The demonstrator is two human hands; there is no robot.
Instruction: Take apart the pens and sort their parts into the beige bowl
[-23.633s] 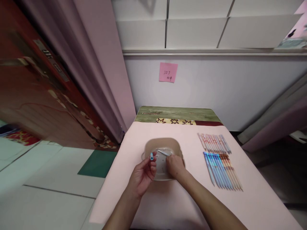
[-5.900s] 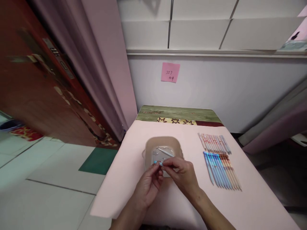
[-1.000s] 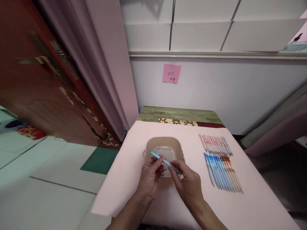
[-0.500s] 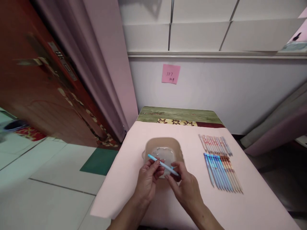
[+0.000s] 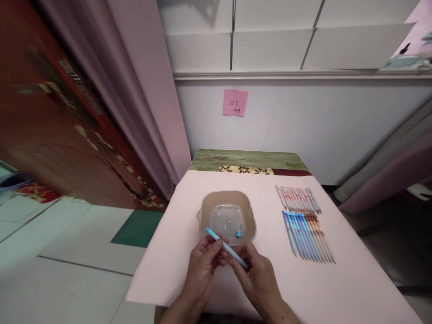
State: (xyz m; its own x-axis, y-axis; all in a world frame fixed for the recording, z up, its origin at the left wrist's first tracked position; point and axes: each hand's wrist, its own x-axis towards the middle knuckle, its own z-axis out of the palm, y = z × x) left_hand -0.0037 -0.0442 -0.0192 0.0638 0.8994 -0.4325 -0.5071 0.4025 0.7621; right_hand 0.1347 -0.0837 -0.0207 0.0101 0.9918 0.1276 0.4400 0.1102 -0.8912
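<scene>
A light-blue pen (image 5: pixel 233 255) slants across in front of me, its brighter blue end up to the left. My left hand (image 5: pixel 201 265) pinches it near that end between thumb and fingers. Closed round its lower right end is my right hand (image 5: pixel 258 275), hiding the tip. Just beyond the hands stands a beige plastic tub (image 5: pixel 249 220). Inside lie a small bright-blue piece (image 5: pixel 239 233) and several tiny pale bits (image 5: pixel 225 228).
To the right lie a row of blue pens (image 5: pixel 302 236), brown-topped pens (image 5: pixel 320 238) beside them, and pale reddish-patterned pens (image 5: pixel 297 199) behind. A pink cloth (image 5: pixel 168 270) covers the table. A pink note (image 5: pixel 235 103) is on the wall.
Both hands and the pen have come down towards me, off the tub, so its inside shows more. My right hand's fingers have closed further round the pen's lower end.
</scene>
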